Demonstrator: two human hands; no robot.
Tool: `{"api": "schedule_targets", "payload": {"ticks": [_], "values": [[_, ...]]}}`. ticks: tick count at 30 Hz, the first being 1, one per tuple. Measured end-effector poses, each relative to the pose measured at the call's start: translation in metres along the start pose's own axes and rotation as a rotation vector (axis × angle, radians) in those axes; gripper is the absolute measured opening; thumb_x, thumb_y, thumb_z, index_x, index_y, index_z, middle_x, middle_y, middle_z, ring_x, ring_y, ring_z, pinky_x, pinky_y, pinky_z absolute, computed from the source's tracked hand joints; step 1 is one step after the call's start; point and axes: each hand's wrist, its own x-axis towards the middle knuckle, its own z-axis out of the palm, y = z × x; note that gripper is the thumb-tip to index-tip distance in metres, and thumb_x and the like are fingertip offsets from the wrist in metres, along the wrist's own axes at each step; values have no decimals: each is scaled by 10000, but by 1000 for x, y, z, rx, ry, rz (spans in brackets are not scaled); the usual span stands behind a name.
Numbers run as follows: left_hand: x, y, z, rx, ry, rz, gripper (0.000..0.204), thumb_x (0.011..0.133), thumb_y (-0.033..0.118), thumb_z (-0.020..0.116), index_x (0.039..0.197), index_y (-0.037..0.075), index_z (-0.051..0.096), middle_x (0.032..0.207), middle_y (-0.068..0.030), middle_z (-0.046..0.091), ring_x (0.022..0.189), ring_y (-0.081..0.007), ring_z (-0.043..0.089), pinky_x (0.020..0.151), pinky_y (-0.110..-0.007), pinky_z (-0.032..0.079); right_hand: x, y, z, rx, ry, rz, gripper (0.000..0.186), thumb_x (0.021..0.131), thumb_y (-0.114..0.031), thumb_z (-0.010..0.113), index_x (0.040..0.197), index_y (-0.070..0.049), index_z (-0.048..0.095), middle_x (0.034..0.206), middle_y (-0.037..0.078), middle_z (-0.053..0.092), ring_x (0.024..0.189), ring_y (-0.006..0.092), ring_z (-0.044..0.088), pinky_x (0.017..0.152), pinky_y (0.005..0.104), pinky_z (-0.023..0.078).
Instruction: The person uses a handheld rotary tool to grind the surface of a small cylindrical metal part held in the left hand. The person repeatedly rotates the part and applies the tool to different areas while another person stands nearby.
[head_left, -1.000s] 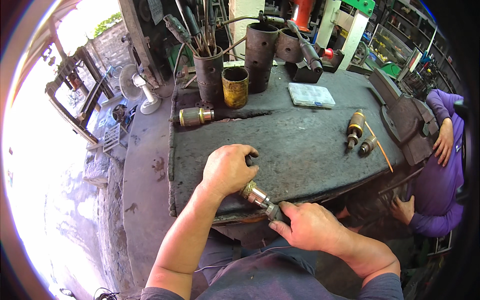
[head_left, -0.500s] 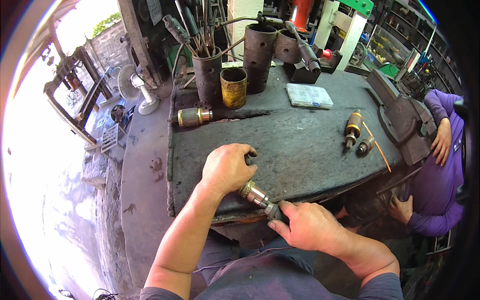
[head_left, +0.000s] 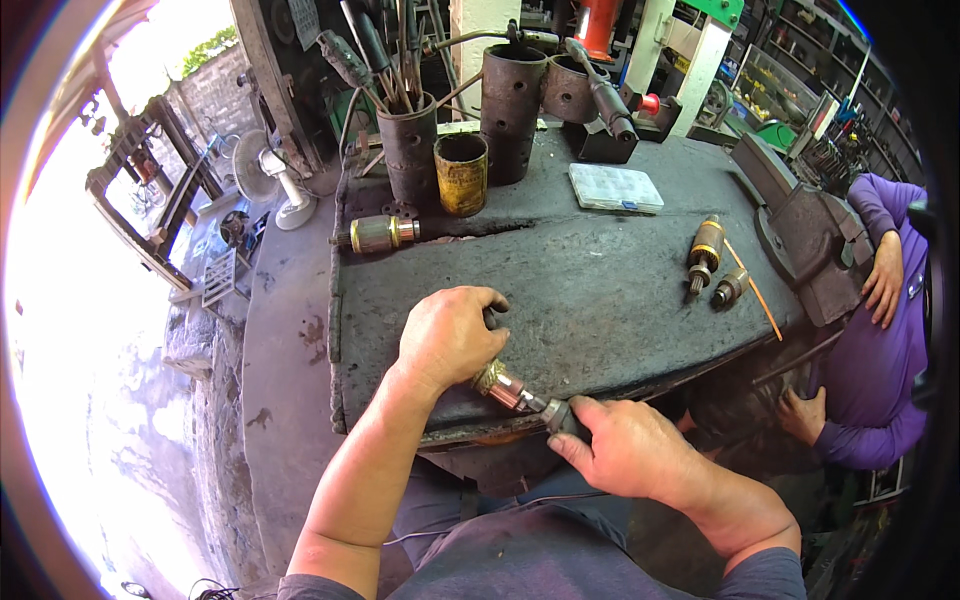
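Observation:
Over the bench's front edge, my left hand [head_left: 452, 338] is closed round the body of a starter motor armature [head_left: 508, 391]. Its copper-coloured end and thin shaft point toward my right hand [head_left: 636, 452]. Between thumb and fingers, that hand grips a dark round drive gear [head_left: 556, 414] at the shaft's tip. Whether the shaft still sits inside the gear, I cannot tell. A second armature [head_left: 372, 235] lies at the bench's left side. On the right side is a third armature [head_left: 706, 243], beside a small loose drive gear [head_left: 731, 287].
Metal cylinders [head_left: 512, 105] stand along the back, one holding tools, beside a yellow can [head_left: 462, 180]. A clear parts box [head_left: 616, 188] lies there too. A thin copper strip [head_left: 765, 305] is near the vise [head_left: 815, 240]. At the right sits a person in purple [head_left: 880, 370].
My right hand has shifted slightly to the right with the drive gear, and more of the shaft shows between gear and armature. My left hand keeps its hold, moving slightly left.

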Motion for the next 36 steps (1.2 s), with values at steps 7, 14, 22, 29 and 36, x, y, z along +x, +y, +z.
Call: {"api": "schedule_targets", "payload": {"ticks": [7, 14, 22, 29, 36], "values": [[-1, -1, 1, -3, 11, 7, 390, 884, 286, 883, 1240, 126, 881, 1118, -138, 862, 1080, -353, 824, 1010, -466, 644, -1, 2, -1, 27, -6, 23, 497, 1117, -477, 711, 1144, 19, 718, 906, 277, 800, 884, 531, 787, 819, 622, 636], [-11, -9, 2, 23, 69, 126, 355, 870, 282, 876, 1180, 111, 887, 1057, -128, 846, 1083, -357, 796, 1003, -479, 625, -4, 3, -2, 33, -39, 33, 525, 1121, -502, 701, 1163, 21, 726, 924, 274, 807, 891, 523, 794, 820, 618, 638], [-18, -12, 4, 0, 128, 182, 277, 865, 237, 860, 1107, 102, 884, 1018, -112, 837, 1033, -356, 788, 977, -479, 624, -6, 2, 0, 28, -8, 8, 524, 1124, -503, 696, 1159, 20, 719, 937, 269, 808, 905, 505, 803, 814, 609, 647], [-19, -13, 6, -34, 164, 180, 261, 860, 195, 849, 1100, 99, 884, 989, -108, 832, 1001, -347, 790, 953, -466, 630, -7, 4, -2, 60, -49, 9, 494, 1121, -470, 708, 1148, 23, 704, 952, 269, 809, 915, 504, 801, 813, 608, 647], [-19, -13, 6, -20, 168, 189, 262, 865, 191, 839, 1104, 94, 884, 988, -115, 834, 981, -346, 798, 930, -464, 635, -10, 1, 2, 62, -20, -12, 463, 1110, -443, 731, 1149, 17, 705, 935, 266, 809, 879, 498, 800, 782, 597, 651]]}}
